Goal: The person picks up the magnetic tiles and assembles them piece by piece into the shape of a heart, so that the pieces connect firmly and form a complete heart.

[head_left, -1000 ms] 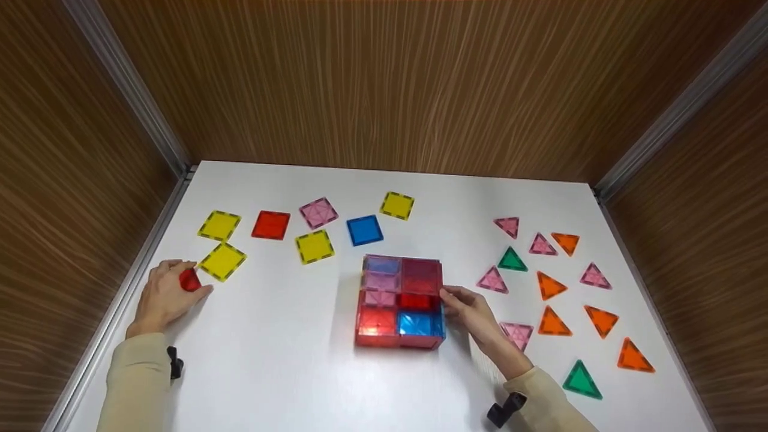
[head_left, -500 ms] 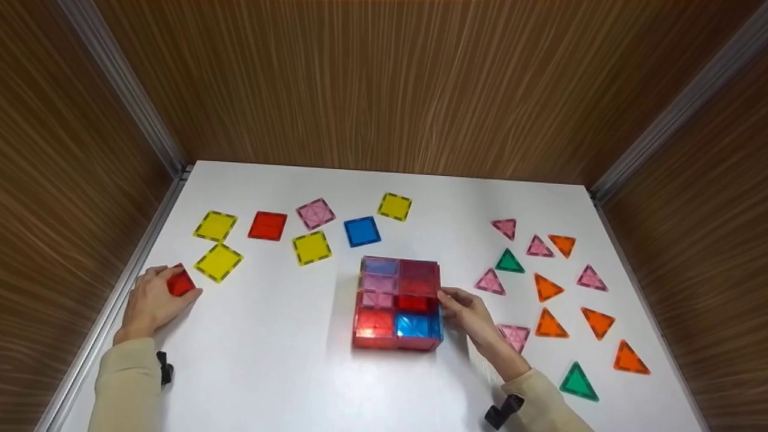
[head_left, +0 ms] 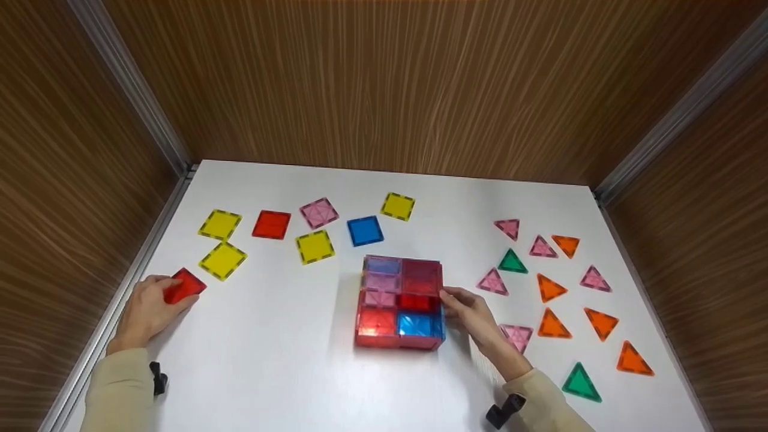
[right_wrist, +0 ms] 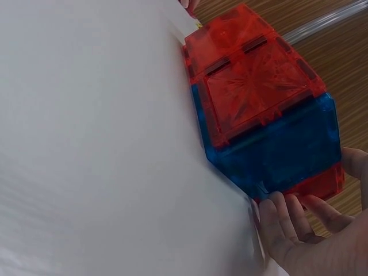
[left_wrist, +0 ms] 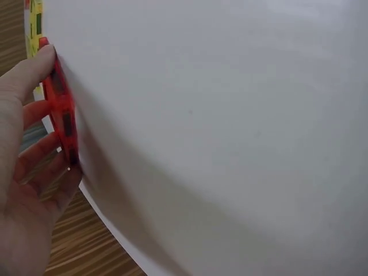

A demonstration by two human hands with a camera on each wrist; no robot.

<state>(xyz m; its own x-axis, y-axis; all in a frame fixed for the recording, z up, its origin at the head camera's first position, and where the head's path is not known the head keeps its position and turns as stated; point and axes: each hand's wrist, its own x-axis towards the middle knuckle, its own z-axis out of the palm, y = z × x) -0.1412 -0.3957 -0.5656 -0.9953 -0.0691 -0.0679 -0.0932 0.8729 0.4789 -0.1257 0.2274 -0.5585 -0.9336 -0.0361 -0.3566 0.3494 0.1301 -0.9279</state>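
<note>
My left hand [head_left: 144, 312] pinches a red square magnetic tile [head_left: 186, 285] at the table's left side, near two yellow squares. In the left wrist view this tile [left_wrist: 62, 109] stands edge-on between thumb and fingers, tilted against the table. A box built of magnetic tiles [head_left: 378, 324], red, blue, pink and purple, stands in the middle. My right hand [head_left: 478, 324] touches its right side, thumb at the upper edge and the other fingers lower on the wall. The right wrist view shows these fingertips against the blue side wall [right_wrist: 282, 155], below red tiles.
Several square tiles lie flat at the back left, among them a yellow square [head_left: 222, 261], a red square [head_left: 271, 224] and a blue square [head_left: 365, 231]. Pink, green and orange triangles [head_left: 555, 324] spread over the right side. Wood-grain panels [head_left: 384, 84] enclose the white table [head_left: 270, 360].
My left hand has drawn back a little to the left and towards me with the red tile, and more of the tile shows now. The right hand and the box stay in place.
</note>
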